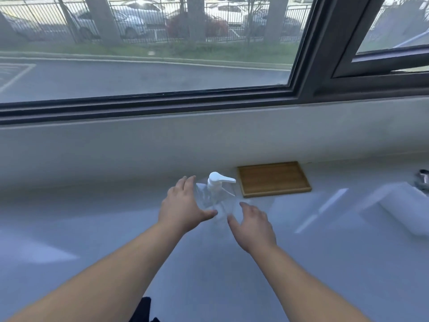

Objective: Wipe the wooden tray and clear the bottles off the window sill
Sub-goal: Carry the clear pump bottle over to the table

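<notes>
Spread hands [183, 206] flanking pump bottle [214, 198]

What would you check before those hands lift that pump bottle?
1. Bottle upright on the counter: ok, pump on top.
2. Left hand in contact with the bottle: ok, thumb and fingers are against its side, though not closed.
3. Right hand on the bottle: not ok, it sits open just beside it.
4. Tray out of the way: ok, it lies empty to the right, apart from the bottle.
5. Bottle empty or full: cannot tell, the clear body is blurred.
6. Other bottles left to clear: cannot tell, none shows in this view.
</notes>
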